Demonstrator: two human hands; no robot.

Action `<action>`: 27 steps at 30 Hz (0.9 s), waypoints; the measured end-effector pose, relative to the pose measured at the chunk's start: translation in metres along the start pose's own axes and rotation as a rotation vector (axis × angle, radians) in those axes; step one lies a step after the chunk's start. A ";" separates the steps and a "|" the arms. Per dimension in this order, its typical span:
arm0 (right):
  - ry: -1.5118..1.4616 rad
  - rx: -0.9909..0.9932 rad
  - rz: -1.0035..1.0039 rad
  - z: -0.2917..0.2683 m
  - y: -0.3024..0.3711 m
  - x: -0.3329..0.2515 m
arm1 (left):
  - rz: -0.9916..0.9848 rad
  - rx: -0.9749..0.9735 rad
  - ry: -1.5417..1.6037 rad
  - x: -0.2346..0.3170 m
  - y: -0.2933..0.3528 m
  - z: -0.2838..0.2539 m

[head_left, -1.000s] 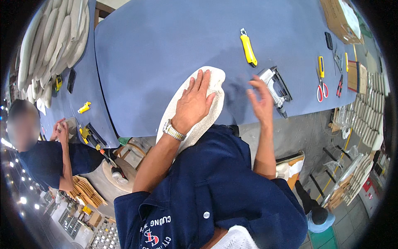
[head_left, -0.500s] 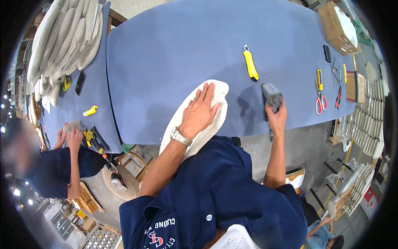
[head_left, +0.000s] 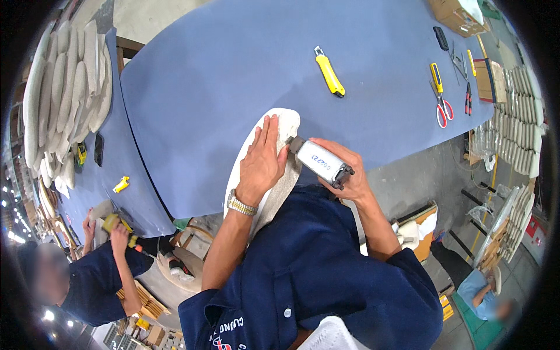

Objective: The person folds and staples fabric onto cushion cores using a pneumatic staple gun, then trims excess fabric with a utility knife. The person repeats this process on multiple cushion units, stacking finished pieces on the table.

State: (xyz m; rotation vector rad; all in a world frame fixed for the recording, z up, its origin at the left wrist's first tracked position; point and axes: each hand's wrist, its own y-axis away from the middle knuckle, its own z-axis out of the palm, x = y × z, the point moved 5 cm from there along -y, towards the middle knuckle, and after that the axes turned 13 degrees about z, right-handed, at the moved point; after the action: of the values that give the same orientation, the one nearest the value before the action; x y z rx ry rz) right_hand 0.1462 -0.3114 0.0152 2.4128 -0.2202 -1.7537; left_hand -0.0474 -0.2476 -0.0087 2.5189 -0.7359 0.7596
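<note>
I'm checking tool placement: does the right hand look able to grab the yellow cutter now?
Probably not: the right hand grips the silver tool, though nothing covers the yellow cutter.

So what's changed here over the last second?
The right hand, empty at first, has taken hold of the silver staple gun that lay on the table and brought it left, its nose now at the pale pad's right edge. The co-worker's hand has picked up a yellow tool. The left hand stays flat on the pad; the yellow cutter stays put.
</note>
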 end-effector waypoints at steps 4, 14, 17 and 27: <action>0.028 -0.045 0.011 0.007 -0.008 0.003 | 0.030 0.028 -0.021 -0.002 0.001 -0.002; 0.020 -0.237 0.147 0.005 -0.028 -0.013 | 0.001 -0.009 0.052 0.002 -0.003 -0.006; 0.046 -0.251 0.209 0.008 -0.029 -0.014 | -0.026 -0.058 -0.002 0.008 -0.002 -0.003; 0.015 -0.096 0.115 0.016 -0.018 -0.004 | -0.033 0.059 -0.031 -0.003 0.000 0.001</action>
State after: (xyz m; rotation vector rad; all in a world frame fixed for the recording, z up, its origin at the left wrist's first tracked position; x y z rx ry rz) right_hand 0.1305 -0.2939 0.0104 2.2974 -0.2606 -1.6572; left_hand -0.0491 -0.2471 -0.0115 2.5950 -0.6897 0.7428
